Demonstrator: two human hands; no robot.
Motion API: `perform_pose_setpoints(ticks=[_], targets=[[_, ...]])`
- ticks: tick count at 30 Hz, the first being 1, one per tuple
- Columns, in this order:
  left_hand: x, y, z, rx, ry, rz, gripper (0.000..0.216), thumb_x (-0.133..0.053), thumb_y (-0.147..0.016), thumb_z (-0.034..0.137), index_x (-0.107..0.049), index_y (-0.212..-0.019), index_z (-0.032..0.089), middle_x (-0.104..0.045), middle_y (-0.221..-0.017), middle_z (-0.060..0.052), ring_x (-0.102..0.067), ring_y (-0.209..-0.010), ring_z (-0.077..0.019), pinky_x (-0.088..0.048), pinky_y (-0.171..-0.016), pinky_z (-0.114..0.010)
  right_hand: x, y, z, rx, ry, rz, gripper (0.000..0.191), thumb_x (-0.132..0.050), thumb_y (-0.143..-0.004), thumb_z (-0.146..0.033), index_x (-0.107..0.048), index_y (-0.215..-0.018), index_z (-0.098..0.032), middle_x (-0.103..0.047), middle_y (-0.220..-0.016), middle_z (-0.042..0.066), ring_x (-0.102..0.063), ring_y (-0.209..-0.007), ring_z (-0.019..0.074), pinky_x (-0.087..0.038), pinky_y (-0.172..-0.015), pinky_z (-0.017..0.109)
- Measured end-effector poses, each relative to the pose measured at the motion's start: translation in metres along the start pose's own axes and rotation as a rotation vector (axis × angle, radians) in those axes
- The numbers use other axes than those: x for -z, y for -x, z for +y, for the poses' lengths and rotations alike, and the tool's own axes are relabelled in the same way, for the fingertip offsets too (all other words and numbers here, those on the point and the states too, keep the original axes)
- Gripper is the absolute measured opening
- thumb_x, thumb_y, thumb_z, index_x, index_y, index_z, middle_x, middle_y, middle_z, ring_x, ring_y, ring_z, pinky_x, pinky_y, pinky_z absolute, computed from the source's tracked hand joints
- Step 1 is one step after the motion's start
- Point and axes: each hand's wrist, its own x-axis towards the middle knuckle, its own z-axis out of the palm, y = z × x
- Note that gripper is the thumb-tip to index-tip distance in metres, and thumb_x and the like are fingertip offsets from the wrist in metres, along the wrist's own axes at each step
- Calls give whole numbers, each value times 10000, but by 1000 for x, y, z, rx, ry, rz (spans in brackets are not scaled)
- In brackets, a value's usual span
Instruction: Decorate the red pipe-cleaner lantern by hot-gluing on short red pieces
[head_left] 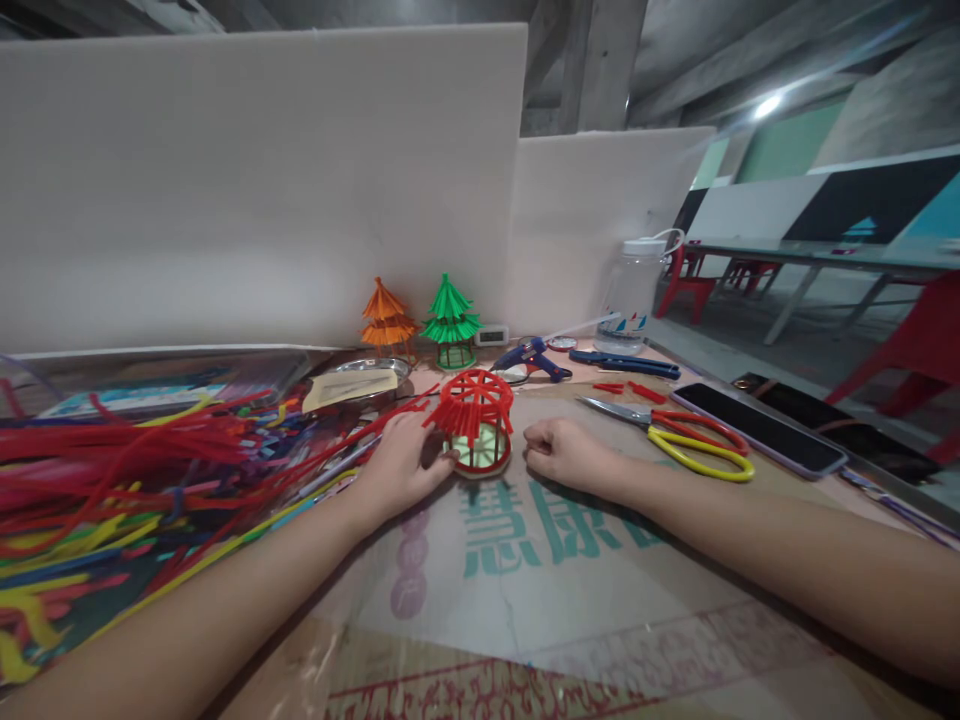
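Observation:
A small red pavilion model (pixel 477 420) made of pipe cleaners stands on the cardboard-covered table (pixel 525 600), its red roof over a pale base. My left hand (pixel 405 463) rests against its left side, thumb touching the base. My right hand (pixel 566 452) lies just right of it in a loose fist, holding nothing that I can see. Behind, an orange pavilion (pixel 387 320) and a green pavilion (pixel 451 322) stand by the white partition.
A heap of coloured pipe cleaners (pixel 112 480) fills the left. Yellow-and-red scissors (pixel 679 432), a blue glue gun (pixel 531 360), blue pliers (pixel 624 365), two phones (pixel 757 428), a plastic jar (pixel 632 295) and a metal dish (pixel 360 380) lie around.

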Motion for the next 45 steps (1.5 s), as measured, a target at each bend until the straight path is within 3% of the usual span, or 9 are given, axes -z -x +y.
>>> perform_pose_setpoints(ticks=[8, 13, 19, 23, 26, 28, 33, 37, 45], targets=[[-1, -3, -3, -24, 26, -18, 329, -661, -904, 444, -647, -1134, 209, -716, -1151, -96, -656, -1065, -300, -500, -938, -418, 1, -1, 0, 24, 2, -7, 273, -560, -742, -160, -338, -602, -234, -335, -543, -71, -327, -539, 118, -205, -539, 274], [-4, -3, -7, -34, 112, -17, 287, -673, -900, 374, -637, -1117, 189, -709, -1136, -105, -660, -1026, -275, -516, -921, -396, 3, 1, -2, 71, -33, 2, 303, -556, -885, -378, -415, -659, -233, -445, -584, -54, -393, -548, 125, -247, -536, 269], [-4, -2, -5, -34, 174, 0, 318, -641, -902, 292, -614, -1205, 200, -702, -1209, -104, -668, -1054, -269, -519, -955, -398, 15, -10, 21, 39, -40, 349, 410, -404, -990, -481, -449, -672, -227, -527, -623, -11, -478, -613, 157, -321, -588, 287], [0, -1, 0, -64, 160, -15, 349, -631, -884, 265, -610, -1228, 211, -688, -1271, -94, -638, -1163, -287, -485, -1020, -407, 29, -28, 49, -41, -12, 489, 187, -523, -917, -361, -597, -932, -189, -666, -886, 69, -602, -810, 220, -454, -744, 330], [2, 0, 2, -45, 145, -46, 430, -681, -877, 366, -595, -1273, 221, -672, -1306, -97, -624, -1185, -306, -472, -1032, -427, 36, -47, 70, -124, 2, 545, 385, -570, -866, -272, -588, -1225, -135, -645, -1246, 176, -603, -1153, 287, -461, -991, 400], [1, 0, 1, -21, 128, -57, 496, -709, -864, 445, -589, -1288, 217, -663, -1317, -111, -623, -1175, -321, -472, -1025, -446, 40, -60, 81, -190, 3, 520, 491, -593, -847, -236, -566, -1324, -118, -612, -1357, 200, -569, -1267, 304, -435, -1066, 416], [-1, 0, -3, -29, 134, -56, 437, -666, -896, 490, -605, -1223, 207, -679, -1266, -115, -637, -1130, -306, -480, -1009, -435, 49, -91, 95, -331, 8, 374, 567, -698, -813, -246, -602, -1348, -83, -689, -1295, 202, -660, -1162, 328, -495, -986, 386], [-3, 0, -5, -8, 142, -68, 324, -604, -938, 456, -617, -1126, 193, -721, -1066, -97, -667, -996, -278, -491, -992, -431, 48, -108, 94, -357, 16, 264, 492, -748, -804, -284, -671, -1253, -99, -771, -1080, 164, -726, -920, 284, -531, -808, 326], [-4, 1, -7, 2, 162, -37, 315, -566, -963, 440, -595, -1165, 200, -706, -1136, -122, -660, -1029, -288, -519, -958, -431, 46, -100, 75, -328, 17, 317, 231, -736, -815, -313, -740, -964, -136, -772, -891, 121, -707, -884, 275, -509, -779, 320]])
